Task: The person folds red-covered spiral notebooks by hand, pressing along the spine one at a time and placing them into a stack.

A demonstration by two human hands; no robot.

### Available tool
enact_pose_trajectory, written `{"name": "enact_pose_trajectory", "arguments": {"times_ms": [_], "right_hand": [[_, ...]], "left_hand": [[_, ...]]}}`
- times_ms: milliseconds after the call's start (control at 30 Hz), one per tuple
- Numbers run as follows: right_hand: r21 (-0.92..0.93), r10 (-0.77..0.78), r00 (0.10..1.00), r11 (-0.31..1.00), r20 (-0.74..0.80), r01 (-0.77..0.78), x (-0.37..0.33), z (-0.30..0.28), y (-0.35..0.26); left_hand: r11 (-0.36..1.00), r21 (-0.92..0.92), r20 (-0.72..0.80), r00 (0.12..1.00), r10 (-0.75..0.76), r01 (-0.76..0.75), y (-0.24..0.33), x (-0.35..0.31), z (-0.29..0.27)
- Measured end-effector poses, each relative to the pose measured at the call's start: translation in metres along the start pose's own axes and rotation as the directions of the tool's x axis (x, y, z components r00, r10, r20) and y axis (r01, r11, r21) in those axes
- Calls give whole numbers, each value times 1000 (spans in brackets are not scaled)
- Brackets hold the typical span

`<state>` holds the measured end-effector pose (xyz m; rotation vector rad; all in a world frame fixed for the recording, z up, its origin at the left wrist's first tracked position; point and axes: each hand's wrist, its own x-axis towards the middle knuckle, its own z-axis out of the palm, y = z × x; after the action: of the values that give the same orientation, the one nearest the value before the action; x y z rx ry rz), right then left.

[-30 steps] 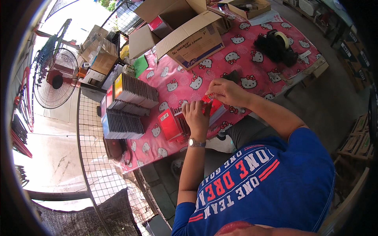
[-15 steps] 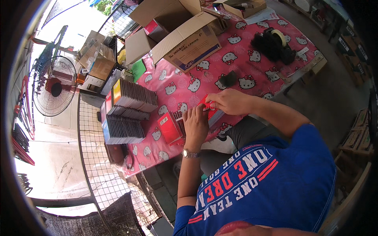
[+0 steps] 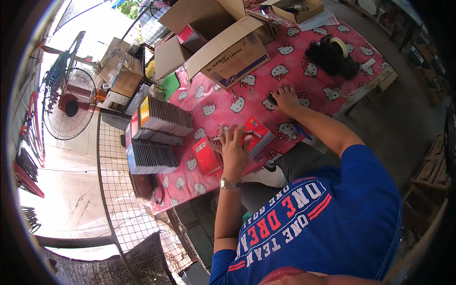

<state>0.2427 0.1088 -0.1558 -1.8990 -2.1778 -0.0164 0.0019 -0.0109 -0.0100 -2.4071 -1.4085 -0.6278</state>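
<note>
My left hand (image 3: 232, 145), with a watch at the wrist, has its fingers spread above two red-covered notebooks. The left red notebook (image 3: 207, 156) lies partly under the palm side. Beyond the fingertips, the right red notebook (image 3: 259, 134) lies tilted, its page edges toward me; a small pale strip by the fingers is too small to make out. Farther right, my right hand (image 3: 288, 101) is down on the table, fingers curved over a small dark pad (image 3: 271, 99), partly covering it. A blue pen-like thing (image 3: 302, 131) lies beneath the right forearm.
Stacks of spiral notebooks (image 3: 159, 137) stand at the left of the pink patterned tablecloth (image 3: 209, 122). An open cardboard box (image 3: 237, 54) sits at the back. A black fuzzy bundle (image 3: 327, 59) and a tape roll (image 3: 338, 47) lie far right. A fan (image 3: 71, 108) stands left.
My right hand has left the right red notebook and moved away to the far right, onto the dark pad. My left hand has loosened, its fingers now spread.
</note>
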Motion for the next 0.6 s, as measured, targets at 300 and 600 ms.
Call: {"name": "enact_pose_trajectory", "arguments": {"times_ms": [300, 600], "right_hand": [[929, -743, 626, -15, 237, -370, 12, -128, -22], [949, -797, 524, 189, 299, -254, 21, -136, -27]], "left_hand": [[953, -277, 91, 991, -103, 124, -3, 0, 10], [932, -347, 61, 994, -87, 103, -11, 1, 10]]}}
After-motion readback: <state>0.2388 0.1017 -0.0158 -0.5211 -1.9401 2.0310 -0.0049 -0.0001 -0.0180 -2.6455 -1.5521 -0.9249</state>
